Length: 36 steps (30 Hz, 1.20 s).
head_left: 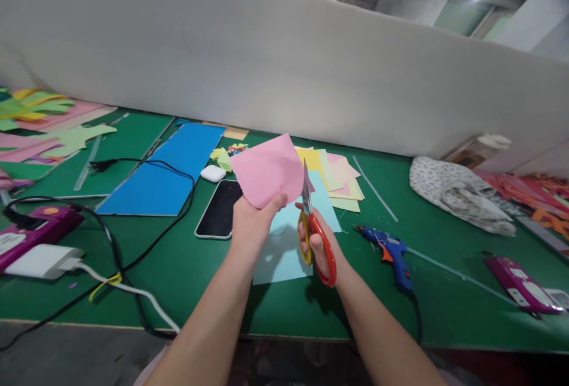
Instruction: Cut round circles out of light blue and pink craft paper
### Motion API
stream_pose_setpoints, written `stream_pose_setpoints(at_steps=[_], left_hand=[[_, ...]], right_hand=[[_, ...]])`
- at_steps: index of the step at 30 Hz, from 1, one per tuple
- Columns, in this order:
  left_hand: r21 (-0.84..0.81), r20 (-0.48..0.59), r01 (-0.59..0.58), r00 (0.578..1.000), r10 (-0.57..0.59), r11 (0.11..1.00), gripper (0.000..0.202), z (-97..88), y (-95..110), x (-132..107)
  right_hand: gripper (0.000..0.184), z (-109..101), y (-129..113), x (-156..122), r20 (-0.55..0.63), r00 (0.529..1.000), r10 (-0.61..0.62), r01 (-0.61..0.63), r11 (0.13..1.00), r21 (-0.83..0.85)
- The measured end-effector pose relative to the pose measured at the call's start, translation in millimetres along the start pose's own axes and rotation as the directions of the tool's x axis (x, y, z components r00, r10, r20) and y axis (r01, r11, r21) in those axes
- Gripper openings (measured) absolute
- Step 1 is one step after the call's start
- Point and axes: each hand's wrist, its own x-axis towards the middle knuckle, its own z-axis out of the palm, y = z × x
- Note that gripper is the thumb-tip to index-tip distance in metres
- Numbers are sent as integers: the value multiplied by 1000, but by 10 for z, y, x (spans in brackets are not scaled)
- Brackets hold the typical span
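My left hand [255,218] grips a pink sheet of paper [269,166] by its lower edge, thumb on top. The sheet is tilted up, and its lower left edge is curved. In my right hand [326,241] is a pair of scissors [328,258] with one red and one yellow handle. Their blades point upward at the right edge of the pink paper; I cannot tell whether they touch it. Below both hands lies a light blue sheet [288,261]. Colored paper pieces [353,187] are stacked just behind it.
Left of my hands are a phone [216,211], a white case [213,173], a blue board [171,166] and trailing black cables. A blue glue gun [391,252] with a glue stick lies at right. Purple power strips [520,282] sit at both sides. A white partition [267,60] stands behind.
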Motion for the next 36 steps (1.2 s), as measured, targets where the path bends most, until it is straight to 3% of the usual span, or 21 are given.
stream_pose_setpoints(at_steps=[15, 27, 36], left_hand=[[-117, -104, -123, 988, 111, 985, 40, -19, 30, 48], [-11, 93, -59, 994, 60, 998, 31, -7, 23, 2], [-38, 95, -65, 993, 68, 997, 32, -3, 0, 24]], right_hand=[[89, -8, -5, -5, 3, 999, 33, -33, 999, -3], [82, -63, 19, 24, -25, 995, -101, 96, 985, -143], [84, -21, 60, 28, -53, 998, -41, 44, 997, 62]])
